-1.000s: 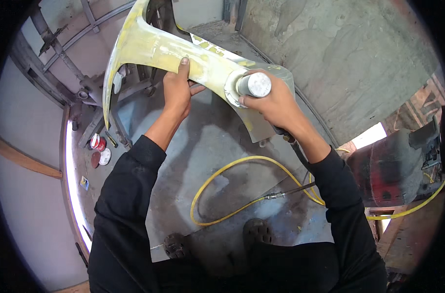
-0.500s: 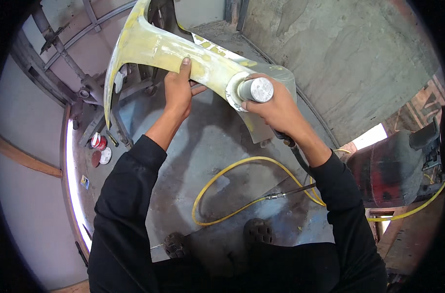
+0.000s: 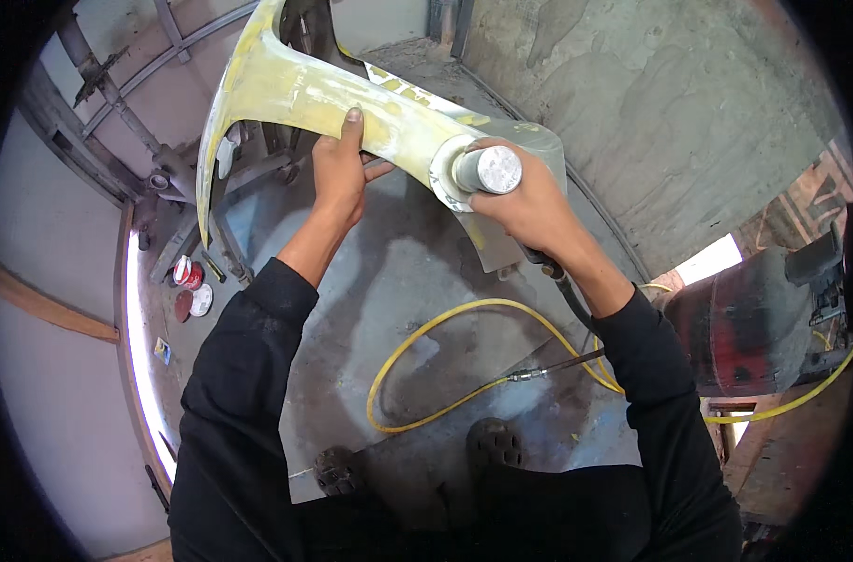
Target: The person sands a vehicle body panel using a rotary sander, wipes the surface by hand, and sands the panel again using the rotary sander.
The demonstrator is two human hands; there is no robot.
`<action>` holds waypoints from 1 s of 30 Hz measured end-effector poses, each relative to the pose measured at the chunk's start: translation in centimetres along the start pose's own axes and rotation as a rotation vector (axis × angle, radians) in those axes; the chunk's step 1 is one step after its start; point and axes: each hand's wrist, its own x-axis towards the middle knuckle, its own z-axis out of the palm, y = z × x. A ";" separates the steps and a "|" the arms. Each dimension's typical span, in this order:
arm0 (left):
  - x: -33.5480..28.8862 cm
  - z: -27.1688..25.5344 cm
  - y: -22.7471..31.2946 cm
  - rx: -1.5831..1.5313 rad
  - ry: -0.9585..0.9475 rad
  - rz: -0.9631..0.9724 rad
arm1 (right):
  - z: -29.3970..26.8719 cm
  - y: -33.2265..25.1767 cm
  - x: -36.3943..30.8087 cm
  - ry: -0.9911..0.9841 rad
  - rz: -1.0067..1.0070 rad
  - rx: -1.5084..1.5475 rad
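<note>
A large curved body panel (image 3: 323,94), patched in yellow filler and white, stretches across the upper part of the view. My left hand (image 3: 342,173) grips its lower edge, with the thumb on the painted face and the fingers behind it, partly hidden. My right hand (image 3: 529,197) is wrapped round an air sander (image 3: 487,170) with a grey round body. The sander's white disc pad (image 3: 442,174) rests against the panel's right part. A dark hose (image 3: 569,298) runs from the tool beneath my right forearm.
A yellow air hose (image 3: 379,375) loops over the stained floor, joined by a metal coupling (image 3: 527,375). At right stands a red and black compressor tank (image 3: 740,323). A metal stand (image 3: 169,173), a small red can (image 3: 194,273) and discs (image 3: 201,300) are at left.
The sander and my right hand have shifted very slightly left along the panel. My left hand keeps its hold, and the panel has moved barely at all.
</note>
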 end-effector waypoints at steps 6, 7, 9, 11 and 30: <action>0.0 0.0 0.0 0.058 -0.002 -0.029 | 0.2 0.9 0.2 0.037 -0.102 -0.020; 0.0 0.0 0.0 0.055 0.003 -0.026 | 0.3 0.8 0.2 0.029 -0.091 -0.021; -0.1 -0.2 0.1 0.054 0.010 -0.024 | 0.4 0.8 0.2 0.019 -0.080 -0.020; -0.1 -0.1 0.2 0.048 -0.017 -0.027 | 0.2 0.8 0.2 0.010 -0.084 -0.014; 0.0 -0.5 0.2 0.051 -0.017 0.013 | -0.5 -0.8 -1.5 0.006 0.166 0.103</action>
